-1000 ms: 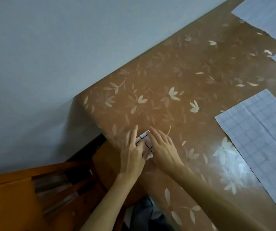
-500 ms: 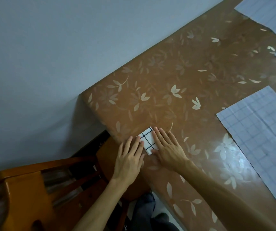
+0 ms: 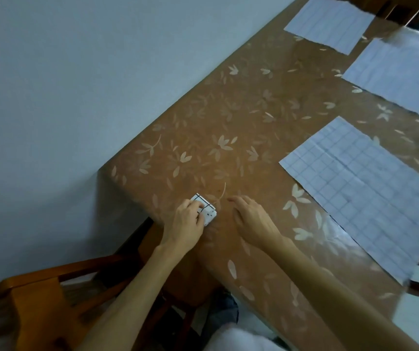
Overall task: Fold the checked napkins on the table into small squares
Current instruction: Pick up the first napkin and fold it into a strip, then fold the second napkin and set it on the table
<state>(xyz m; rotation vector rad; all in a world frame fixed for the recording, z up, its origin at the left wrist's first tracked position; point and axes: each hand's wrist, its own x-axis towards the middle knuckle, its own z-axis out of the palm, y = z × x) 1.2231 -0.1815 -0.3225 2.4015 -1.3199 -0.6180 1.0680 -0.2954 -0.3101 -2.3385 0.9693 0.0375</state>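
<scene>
A small folded checked napkin point(image 3: 207, 208), white with black lines, lies near the table's left corner. My left hand point(image 3: 187, 222) rests on it, fingers curled over its near side and covering part of it. My right hand point(image 3: 252, 219) hovers flat just to the right, fingers spread, holding nothing and apart from the folded square. Three unfolded checked napkins lie flat: the nearest napkin point(image 3: 363, 191) at the right, a second napkin point(image 3: 400, 74) farther back, a third napkin point(image 3: 330, 21) at the far end.
The brown leaf-patterned table point(image 3: 228, 122) runs along a pale wall point(image 3: 77, 84) on the left. A wooden chair point(image 3: 51, 295) stands at the table's near-left corner. Dark chair backs show at the right edge and the far top right.
My right hand has lifted off the folded napkin and moved right. My left hand has shifted onto the folded square. The camera has swung to show more napkins.
</scene>
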